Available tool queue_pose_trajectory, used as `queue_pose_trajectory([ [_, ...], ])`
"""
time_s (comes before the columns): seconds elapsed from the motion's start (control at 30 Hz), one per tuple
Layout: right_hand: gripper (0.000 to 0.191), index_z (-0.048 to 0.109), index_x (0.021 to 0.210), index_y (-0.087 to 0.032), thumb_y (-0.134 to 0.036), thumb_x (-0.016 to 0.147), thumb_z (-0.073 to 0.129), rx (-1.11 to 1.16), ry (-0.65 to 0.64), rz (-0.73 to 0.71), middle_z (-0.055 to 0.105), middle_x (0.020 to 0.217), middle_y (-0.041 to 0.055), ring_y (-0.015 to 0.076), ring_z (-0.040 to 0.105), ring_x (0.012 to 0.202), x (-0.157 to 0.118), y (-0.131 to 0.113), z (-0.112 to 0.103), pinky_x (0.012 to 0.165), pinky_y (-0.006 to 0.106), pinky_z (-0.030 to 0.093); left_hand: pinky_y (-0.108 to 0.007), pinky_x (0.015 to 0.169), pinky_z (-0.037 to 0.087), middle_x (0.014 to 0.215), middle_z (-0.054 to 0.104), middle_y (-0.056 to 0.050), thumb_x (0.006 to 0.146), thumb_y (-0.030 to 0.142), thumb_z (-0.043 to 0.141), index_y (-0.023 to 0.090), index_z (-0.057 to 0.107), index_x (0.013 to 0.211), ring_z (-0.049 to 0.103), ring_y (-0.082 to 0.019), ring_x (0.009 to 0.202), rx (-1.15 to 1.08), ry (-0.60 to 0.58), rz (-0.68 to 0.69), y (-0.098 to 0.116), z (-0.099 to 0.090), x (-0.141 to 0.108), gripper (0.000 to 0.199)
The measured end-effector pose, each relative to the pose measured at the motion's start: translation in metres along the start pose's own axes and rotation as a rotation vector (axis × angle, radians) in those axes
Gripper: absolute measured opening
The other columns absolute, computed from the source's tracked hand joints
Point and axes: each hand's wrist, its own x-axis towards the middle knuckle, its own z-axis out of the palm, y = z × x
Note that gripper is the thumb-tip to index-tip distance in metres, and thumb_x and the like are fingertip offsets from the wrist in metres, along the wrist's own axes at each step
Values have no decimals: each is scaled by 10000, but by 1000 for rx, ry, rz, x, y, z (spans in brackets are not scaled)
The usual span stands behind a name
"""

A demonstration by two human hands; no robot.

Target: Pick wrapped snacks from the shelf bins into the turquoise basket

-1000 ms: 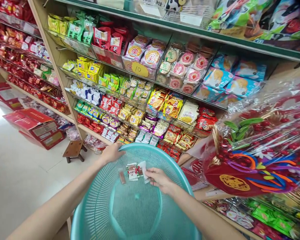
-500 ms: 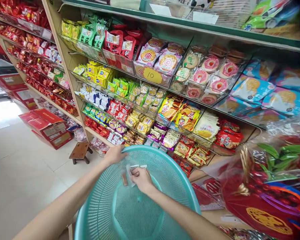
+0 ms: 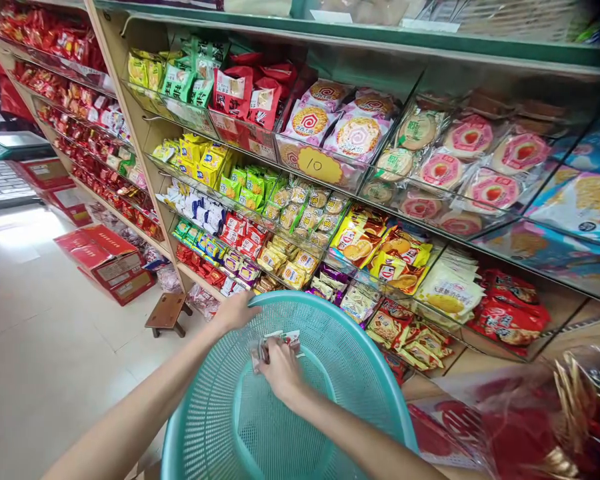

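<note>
Currently: one teal basket [image 3: 207, 400], lower centre; your left hand [image 3: 234, 312] clamped on its rim; your right hand [image 3: 283, 370] bunched at small wrapped packets [image 3: 293, 339] inside, hold unclear. Risk: one-sided rim grip slips, basket tips, packets slide.

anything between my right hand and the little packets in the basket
Nothing visible: your right hand reaches inside the teal basket, its fingers at the small wrapped packets. Your left hand is at the rim, out of the way.
</note>
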Motion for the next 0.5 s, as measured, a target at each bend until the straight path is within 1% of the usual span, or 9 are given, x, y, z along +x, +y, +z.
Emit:
queue_pose_trajectory([
  [0.07, 226, 600, 999, -152, -297, 833, 549, -12, -8, -17, 678, 1001, 128, 248, 647, 916, 7, 0, -3, 714, 295, 444, -293, 678, 426, 894, 688, -71, 782, 401, 523, 210, 607, 897, 638, -234, 867, -3, 6, 7, -1, 0, 8, 239],
  [0.13, 251, 600, 1013, -148, -306, 819, 575, -40, -22, -24, 683, 990, 133, 259, 645, 926, 12, -3, -13, 729, 309, 449, -288, 681, 427, 895, 689, -64, 785, 398, 522, 214, 609, 903, 638, -227, 864, -9, 5, 18, -1, 1, 16, 235],
  [0.2, 284, 594, 1039, -158, -328, 812, 589, -60, -14, -27, 692, 958, 116, 264, 649, 903, 11, -7, -34, 726, 321, 454, -280, 674, 426, 877, 691, -56, 788, 393, 522, 217, 610, 893, 641, -219, 850, -14, -5, 23, -3, 1, 22, 223],
  [0.27, 307, 579, 1088, -181, -359, 841, 549, -44, 29, -42, 699, 919, 82, 245, 654, 851, 2, -7, -63, 707, 318, 460, -280, 666, 424, 855, 692, -55, 787, 387, 527, 214, 611, 874, 643, -220, 841, -15, -16, 19, -4, 1, 27, 211],
  [0.3, 328, 561, 1135, -198, -368, 859, 519, -19, 62, -58, 698, 910, 64, 226, 655, 820, -5, -3, -78, 698, 309, 463, -282, 664, 424, 850, 692, -57, 786, 386, 529, 213, 611, 869, 644, -224, 841, -15, -21, 15, -5, 0, 29, 208],
  [0.33, 351, 542, 1175, -207, -381, 875, 486, 9, 104, -56, 694, 906, 55, 211, 650, 805, -14, 4, -92, 705, 305, 466, -285, 665, 424, 854, 692, -59, 786, 384, 532, 213, 612, 871, 644, -228, 846, -15, -24, 12, -6, -1, 31, 208],
  [0.4, 429, 505, 1235, -217, -440, 871, 463, 76, 270, -10, 674, 939, 61, 213, 632, 862, -36, 28, -112, 776, 333, 473, -285, 672, 426, 871, 693, -59, 787, 380, 536, 216, 615, 886, 644, -227, 855, -17, -33, 12, -8, -3, 35, 207],
  [0.47, 502, 507, 1235, -246, -526, 818, 498, 135, 495, 108, 630, 1078, 81, 263, 574, 1026, -61, 61, -117, 902, 418, 437, -281, 681, 430, 896, 693, -63, 790, 373, 536, 217, 618, 905, 644, -222, 862, -20, -42, 17, -11, -6, 39, 210],
  [0.5, 552, 519, 1220, -245, -552, 763, 555, 172, 582, 204, 589, 1170, 98, 306, 516, 1122, -74, 77, -113, 975, 477, 383, -280, 687, 432, 909, 692, -65, 793, 369, 534, 217, 620, 914, 644, -220, 864, -20, -45, 19, -13, -8, 42, 212],
])
